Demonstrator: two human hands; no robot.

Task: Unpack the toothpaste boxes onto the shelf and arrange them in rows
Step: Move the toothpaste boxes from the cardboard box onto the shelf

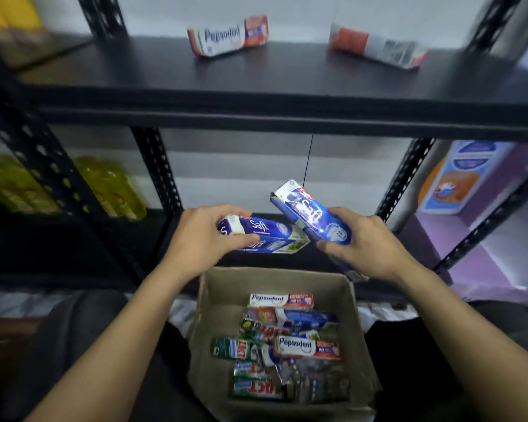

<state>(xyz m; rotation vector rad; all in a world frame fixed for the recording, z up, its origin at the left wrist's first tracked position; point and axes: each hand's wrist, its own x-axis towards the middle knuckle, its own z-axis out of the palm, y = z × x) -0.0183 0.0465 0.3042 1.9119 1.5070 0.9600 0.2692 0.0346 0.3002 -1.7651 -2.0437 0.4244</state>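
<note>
Two blue Safi boxes are held mid-frame above the carton [220, 303]: left hand [208, 236] curls thumb and fingers round the level Safi box [275, 234], right hand [369, 242] clasps the tilted Safi box [310, 213]. Upper frame, left Pepsodent box [227, 36] and right Pepsodent box [375, 45] lie well apart on the shelf [119, 74]; mixed toothpaste boxes [305, 347] lie in the carton, bottom centre.

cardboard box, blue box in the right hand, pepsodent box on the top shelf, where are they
cardboard box [220, 300], head view, left inner wall
blue box [310, 213] in right hand [366, 242], head view, printed face
Pepsodent box [223, 36] on shelf [119, 68], head view, logo panel
</note>
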